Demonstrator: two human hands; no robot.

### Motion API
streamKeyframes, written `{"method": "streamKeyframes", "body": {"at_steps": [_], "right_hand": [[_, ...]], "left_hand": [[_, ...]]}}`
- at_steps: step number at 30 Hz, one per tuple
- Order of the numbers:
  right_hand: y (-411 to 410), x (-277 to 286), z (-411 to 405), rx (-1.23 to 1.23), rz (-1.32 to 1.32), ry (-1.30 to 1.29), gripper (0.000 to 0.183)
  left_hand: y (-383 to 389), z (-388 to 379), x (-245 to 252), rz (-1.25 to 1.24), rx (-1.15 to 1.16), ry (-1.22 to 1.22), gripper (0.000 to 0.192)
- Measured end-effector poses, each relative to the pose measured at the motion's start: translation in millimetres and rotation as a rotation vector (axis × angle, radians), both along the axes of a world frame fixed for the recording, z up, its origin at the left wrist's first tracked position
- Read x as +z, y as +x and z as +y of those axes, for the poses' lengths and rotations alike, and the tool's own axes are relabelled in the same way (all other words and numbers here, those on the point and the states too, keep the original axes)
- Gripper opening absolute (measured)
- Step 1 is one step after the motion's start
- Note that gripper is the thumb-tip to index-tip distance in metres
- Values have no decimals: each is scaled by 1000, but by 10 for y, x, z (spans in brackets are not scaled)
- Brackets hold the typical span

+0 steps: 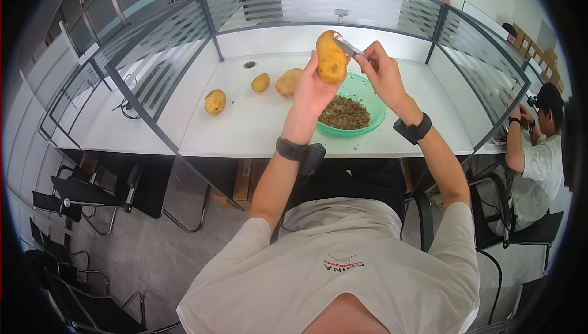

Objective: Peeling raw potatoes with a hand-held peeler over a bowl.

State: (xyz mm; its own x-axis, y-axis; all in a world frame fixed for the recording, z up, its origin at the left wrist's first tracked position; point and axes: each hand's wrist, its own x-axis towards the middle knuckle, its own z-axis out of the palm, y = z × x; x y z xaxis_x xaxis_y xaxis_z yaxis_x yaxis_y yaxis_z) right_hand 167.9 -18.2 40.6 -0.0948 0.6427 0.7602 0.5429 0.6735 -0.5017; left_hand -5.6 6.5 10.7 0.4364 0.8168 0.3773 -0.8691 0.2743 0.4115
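Note:
My left hand (314,86) holds a long yellow potato (331,58) upright above the desk. Between the thumb and fingers of my right hand (383,74) is a small metal peeler or knife (350,47); the picture does not settle which. Its tip lies against the potato's upper right side. Below both hands stands a green plastic basin (379,109), partly hidden by my left hand and holding brown, crumbly scraps (345,113). Left of my left hand, a large potato (288,83), a small potato (261,82) and another potato (215,102) rest on the desk.
The white desk (248,127) has low partitions with grey frames (321,25) and a round cable hole (249,64). Small crumbs lie near the basin. At the right, another person (535,150) sits at a neighbouring desk. Black chairs (105,187) stand on the left.

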Motion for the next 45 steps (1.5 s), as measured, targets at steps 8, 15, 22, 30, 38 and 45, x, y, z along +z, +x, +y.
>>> {"method": "streamKeyframes", "body": {"at_steps": [8, 15, 22, 30, 38, 45], "right_hand": [[254, 2, -108, 121, -283, -36, 21], [63, 2, 55, 23, 88, 6, 25], [-12, 52, -56, -43, -45, -14, 25], [73, 124, -313, 71, -375, -6, 21], [68, -13, -114, 235, 100, -180, 22], [-75, -40, -89, 152, 139, -115, 24]], "left_hand": [[-49, 75, -38, -35, -63, 26, 44], [-67, -20, 23, 57, -182, -93, 42], [-20, -21, -3, 66, -149, -199, 33], [-56, 113, -65, 35, -145, -224, 33], [-45, -5, 10, -4, -211, -206, 36], [-66, 6, -31, 11, -265, -160, 33]]}}
